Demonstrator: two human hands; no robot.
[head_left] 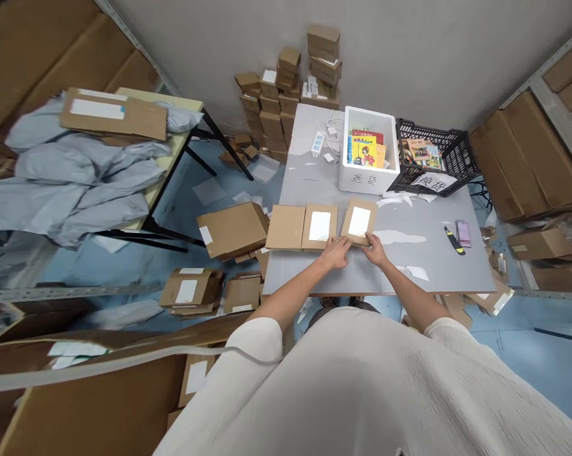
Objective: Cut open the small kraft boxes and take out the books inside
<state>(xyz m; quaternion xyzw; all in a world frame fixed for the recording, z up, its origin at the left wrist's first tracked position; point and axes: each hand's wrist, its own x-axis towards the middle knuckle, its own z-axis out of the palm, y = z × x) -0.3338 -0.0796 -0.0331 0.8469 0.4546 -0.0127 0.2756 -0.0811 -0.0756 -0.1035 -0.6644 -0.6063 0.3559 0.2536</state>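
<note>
A small flat cardboard box (359, 221) with a white label lies on the grey table (423, 244), turned a little. My left hand (336, 252) and my right hand (374, 249) both grip its near edge with curled fingers. Just left of it lie two more flat boxes side by side: one labelled (319, 226) and one plain (286, 227).
A white foam box (368, 183) of books and a black crate (435, 166) stand at the table's back. A box cutter (454, 240) and phone (463, 232) lie at right. Stacked small boxes (286, 95) line the wall. Cartons litter the floor at left (231, 229).
</note>
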